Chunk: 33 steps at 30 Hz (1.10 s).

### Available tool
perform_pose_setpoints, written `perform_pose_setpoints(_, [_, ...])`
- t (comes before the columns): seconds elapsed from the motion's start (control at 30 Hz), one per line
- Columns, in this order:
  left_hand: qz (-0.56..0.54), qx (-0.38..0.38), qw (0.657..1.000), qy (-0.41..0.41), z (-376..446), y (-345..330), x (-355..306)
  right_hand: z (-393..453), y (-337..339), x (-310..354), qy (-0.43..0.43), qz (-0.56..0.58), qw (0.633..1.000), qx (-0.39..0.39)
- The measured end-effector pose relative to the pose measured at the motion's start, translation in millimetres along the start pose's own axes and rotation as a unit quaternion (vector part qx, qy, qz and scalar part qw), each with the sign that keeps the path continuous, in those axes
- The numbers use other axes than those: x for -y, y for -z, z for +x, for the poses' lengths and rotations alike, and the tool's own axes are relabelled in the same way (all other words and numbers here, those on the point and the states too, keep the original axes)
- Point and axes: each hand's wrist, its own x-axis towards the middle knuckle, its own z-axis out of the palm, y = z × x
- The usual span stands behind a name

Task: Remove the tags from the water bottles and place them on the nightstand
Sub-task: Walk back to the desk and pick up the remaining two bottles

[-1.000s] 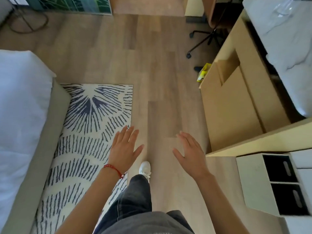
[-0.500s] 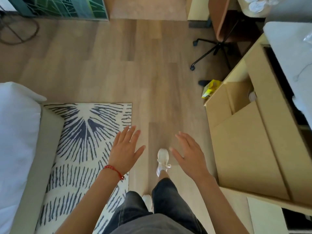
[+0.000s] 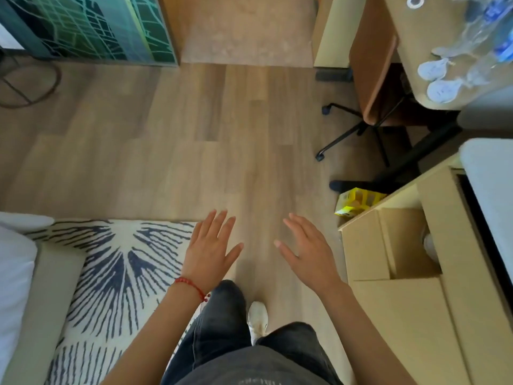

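Both the left hand (image 3: 208,252) and right hand (image 3: 308,255) hang flat, fingers spread, holding nothing over bare floor; the tagged bottles (image 3: 472,48) lie far right on a desk (image 3: 399,37). A trip on the rug (image 3: 116,262) edge at left seems the likeliest slip. Right of the path, the chair (image 3: 372,79) and box (image 3: 388,245) crowd the way to them.

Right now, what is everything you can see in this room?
water bottles: several, clear with blue labels and white tags, on the desk, far right
desk: one, pale wood, upper right
office chair: one, brown, black wheeled base, at the desk
yellow box: one, on the floor
cardboard box: one, tan, open, right
rug: one, cream with dark blue lines, left
bed: one, white bedding, far left
floor: wood planks
white shoe: one
left hand: open, empty, red bracelet at the wrist
right hand: open, empty
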Motion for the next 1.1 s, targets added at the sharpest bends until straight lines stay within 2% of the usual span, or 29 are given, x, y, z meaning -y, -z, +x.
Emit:
perform_pose_setpoints(0.33, [0.009,0.014,0.999,-0.027,235,23,50,215,33,-24,-0.038,-0.010,0.999,-0.003])
perform_pose_setpoints(0.6, [0.031,0.015,0.996,-0.078,415,67,63,369,90,-38,-0.067,0.001,0.996,-0.056])
perform_pose_setpoints(0.87, [0.020,0.009,0.995,-0.100,564,60,26,490,139,-101,-0.082,0.006,0.994,-0.068])
perform_pose_setpoints(1.1, [0.037,0.030,0.990,-0.131,688,68,-25,589,208,-159,-0.087,-0.003,0.994,-0.072])
